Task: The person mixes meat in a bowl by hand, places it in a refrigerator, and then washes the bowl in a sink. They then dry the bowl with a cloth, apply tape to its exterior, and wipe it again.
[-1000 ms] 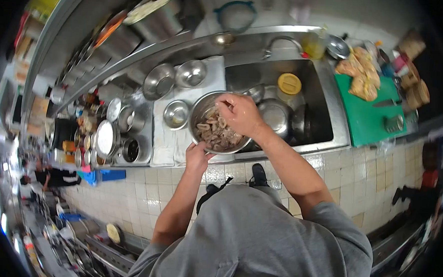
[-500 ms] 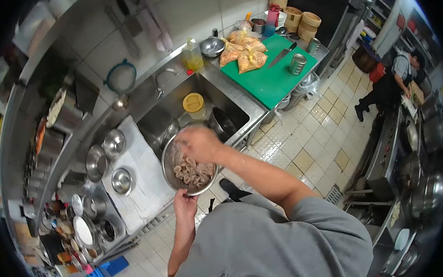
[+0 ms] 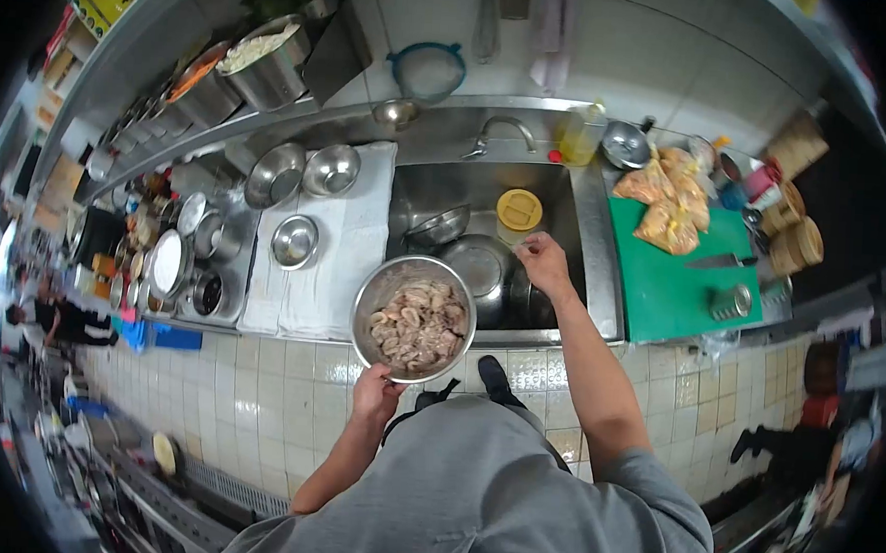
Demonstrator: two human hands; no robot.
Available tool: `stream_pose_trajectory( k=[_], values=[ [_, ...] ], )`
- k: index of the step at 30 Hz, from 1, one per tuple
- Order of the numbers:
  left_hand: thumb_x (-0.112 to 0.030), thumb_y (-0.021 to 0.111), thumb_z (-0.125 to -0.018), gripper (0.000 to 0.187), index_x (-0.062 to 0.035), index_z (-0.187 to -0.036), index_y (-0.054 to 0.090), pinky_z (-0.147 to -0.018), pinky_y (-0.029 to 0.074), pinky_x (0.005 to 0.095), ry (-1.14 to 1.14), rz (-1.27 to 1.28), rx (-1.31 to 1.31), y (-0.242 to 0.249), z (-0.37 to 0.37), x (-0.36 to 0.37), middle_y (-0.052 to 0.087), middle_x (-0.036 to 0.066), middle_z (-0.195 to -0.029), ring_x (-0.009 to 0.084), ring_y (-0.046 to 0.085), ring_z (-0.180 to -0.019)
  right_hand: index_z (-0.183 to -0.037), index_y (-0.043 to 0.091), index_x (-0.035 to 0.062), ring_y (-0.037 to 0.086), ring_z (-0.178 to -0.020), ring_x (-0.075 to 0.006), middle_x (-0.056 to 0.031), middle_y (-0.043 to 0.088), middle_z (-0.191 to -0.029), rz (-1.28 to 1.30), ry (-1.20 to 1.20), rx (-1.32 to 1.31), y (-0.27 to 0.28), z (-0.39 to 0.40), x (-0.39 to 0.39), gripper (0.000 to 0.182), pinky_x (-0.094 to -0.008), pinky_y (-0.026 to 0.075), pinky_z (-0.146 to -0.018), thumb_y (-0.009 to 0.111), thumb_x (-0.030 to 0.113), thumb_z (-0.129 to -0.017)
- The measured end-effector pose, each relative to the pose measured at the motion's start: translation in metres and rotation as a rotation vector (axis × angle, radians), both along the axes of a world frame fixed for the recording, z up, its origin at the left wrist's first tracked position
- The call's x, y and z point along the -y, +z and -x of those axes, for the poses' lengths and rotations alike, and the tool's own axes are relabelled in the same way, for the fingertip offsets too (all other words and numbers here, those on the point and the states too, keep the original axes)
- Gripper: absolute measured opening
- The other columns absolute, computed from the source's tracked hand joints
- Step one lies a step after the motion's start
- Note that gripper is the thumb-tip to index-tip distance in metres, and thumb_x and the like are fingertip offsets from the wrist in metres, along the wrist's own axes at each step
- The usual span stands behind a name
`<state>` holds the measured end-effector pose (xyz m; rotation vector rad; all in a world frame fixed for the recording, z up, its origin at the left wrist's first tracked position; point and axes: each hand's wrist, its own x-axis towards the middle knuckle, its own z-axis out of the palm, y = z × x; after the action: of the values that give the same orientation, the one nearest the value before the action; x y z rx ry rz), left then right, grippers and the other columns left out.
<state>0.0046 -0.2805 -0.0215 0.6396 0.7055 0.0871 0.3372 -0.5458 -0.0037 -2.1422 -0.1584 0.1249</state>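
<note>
Hands apart, I see from my remote seat: the left hand point(image 3: 375, 393) clasps the near rim of the metal bowl point(image 3: 423, 268), by the front left corner of the sink point(image 3: 468, 183); the right hand point(image 3: 546, 264) hangs over the sink, fingertips drawn together (on what, if anything, I can't tell). Biggest risk first: that one-sided hold could let the loaded bowl tip onto the floor point(image 3: 528, 376); next, a tilt could spill some meat pieces point(image 3: 418, 325); least, the right fingers could nudge the nearby yellow lid point(image 3: 519, 209). I can read no brand or label; print on the yellow package point(image 3: 99, 0) is too small.
</note>
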Motion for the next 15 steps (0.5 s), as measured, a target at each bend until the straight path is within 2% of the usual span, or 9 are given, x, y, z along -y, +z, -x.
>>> stream_pose_trajectory(
  k=[2, 3, 4, 6, 7, 8, 12, 14, 15],
  values=[
    [-0.006, 0.051, -0.088, 0.046, 0.0053, -0.132, 0.051, -0.102, 0.052, 0.0485, 0.106, -0.002, -0.052, 0.004, 0.009, 0.011, 0.063, 0.018, -0.128, 0.0311, 0.063, -0.117, -0.103, 0.067, -0.0002, 0.071, -0.086, -0.0265, -0.017, 0.073, -0.091, 0.054, 0.091, -0.009, -0.02, -0.033, -0.013, 0.038, -0.0386, 0.055, -0.082, 0.077, 0.031, -0.084],
    [-0.006, 0.05, -0.087, 0.048, 0.0055, -0.133, 0.049, -0.102, 0.051, 0.0494, 0.161, -0.017, -0.034, 0.022, 0.011, 0.022, 0.06, 0.018, -0.132, 0.0319, 0.062, -0.119, -0.103, 0.066, 0.0005, 0.069, -0.081, -0.0234, -0.0138, 0.071, -0.087, 0.008, 0.127, 0.024, -0.03, -0.054, -0.022, 0.041, -0.0375, 0.056, -0.076, 0.077, 0.035, -0.084],
    [-0.006, 0.05, -0.087, 0.048, 0.0055, -0.133, 0.049, -0.102, 0.051, 0.0494, 0.211, -0.018, -0.055, 0.019, 0.017, 0.028, 0.06, 0.018, -0.132, 0.0319, 0.062, -0.119, -0.103, 0.066, 0.0012, 0.067, -0.076, -0.0203, -0.0105, 0.069, -0.084, -0.04, 0.16, 0.055, -0.04, -0.074, -0.033, 0.044, -0.0364, 0.056, -0.071, 0.078, 0.039, -0.085],
    [-0.006, 0.05, -0.086, 0.05, 0.0046, -0.135, 0.048, -0.104, 0.05, 0.0498, 0.384, -0.067, -0.076, 0.015, 0.028, 0.046, 0.057, 0.019, -0.137, 0.0329, 0.059, -0.123, -0.106, 0.066, 0.0069, 0.063, -0.07, -0.0143, -0.0049, 0.064, -0.08, -0.253, 0.155, -0.458, -0.052, -0.123, -0.059, 0.049, -0.0313, 0.052, -0.056, 0.076, 0.05, -0.086],
    [-0.007, 0.05, -0.086, 0.051, 0.0041, -0.136, 0.048, -0.107, 0.047, 0.0522, 0.428, -0.128, -0.085, 0.036, 0.025, 0.059, 0.055, 0.018, -0.14, 0.0343, 0.056, -0.127, -0.105, 0.065, 0.008, 0.061, -0.066, -0.0129, -0.0038, 0.062, -0.079, -0.277, 0.129, -0.407, -0.058, -0.144, -0.075, 0.05, -0.0297, 0.049, -0.05, 0.076, 0.052, -0.086],
    [-0.007, 0.05, -0.086, 0.051, 0.0041, -0.136, 0.048, -0.107, 0.047, 0.0522, 0.475, -0.136, -0.1, 0.036, 0.031, 0.065, 0.055, 0.018, -0.14, 0.0343, 0.056, -0.127, -0.104, 0.064, 0.009, 0.058, -0.062, -0.0116, -0.0027, 0.059, -0.077, -0.307, 0.105, -0.355, -0.063, -0.162, -0.093, 0.05, -0.0281, 0.046, -0.045, 0.076, 0.054, -0.085],
    [-0.009, 0.049, -0.086, 0.051, 0.0036, -0.135, 0.047, -0.111, 0.043, 0.0538, 0.747, -0.115, -0.095, 0.039, 0.093, 0.087, 0.054, 0.018, -0.14, 0.0343, 0.053, -0.13, -0.102, 0.064, 0.0059, 0.056, -0.059, -0.0109, -0.0022, 0.058, -0.076, -0.337, 0.074, -0.432, -0.066, -0.236, -0.157, 0.054, -0.0277, 0.047, -0.044, 0.076, 0.055, -0.084],
    [-0.011, 0.052, -0.086, 0.047, 0.0015, -0.132, 0.051, -0.104, 0.05, 0.0536, 0.885, -0.198, -0.15, 0.047, 0.107, 0.098, 0.058, 0.019, -0.132, 0.0345, 0.06, -0.12, -0.106, 0.066, 0.0027, 0.062, -0.065, -0.0174, -0.0039, 0.065, -0.085, -0.347, -0.086, -0.577, -0.079, -0.261, -0.181, 0.053, -0.0357, 0.054, -0.054, 0.078, 0.05, -0.084],
    [-0.01, 0.053, -0.086, 0.038, 0.0022, -0.123, 0.054, -0.095, 0.053, 0.0482, 1.028, -0.166, -0.246, 0.056, 0.109, 0.106, 0.063, 0.014, -0.117, 0.0274, 0.066, -0.099, -0.106, 0.066, 0.0027, 0.062, -0.065, -0.0174, -0.0039, 0.065, -0.085, -0.349, -0.061, -0.587, -0.097, -0.274, -0.185, 0.053, -0.0357, 0.054, -0.054, 0.078, 0.05, -0.084]
  ],
)
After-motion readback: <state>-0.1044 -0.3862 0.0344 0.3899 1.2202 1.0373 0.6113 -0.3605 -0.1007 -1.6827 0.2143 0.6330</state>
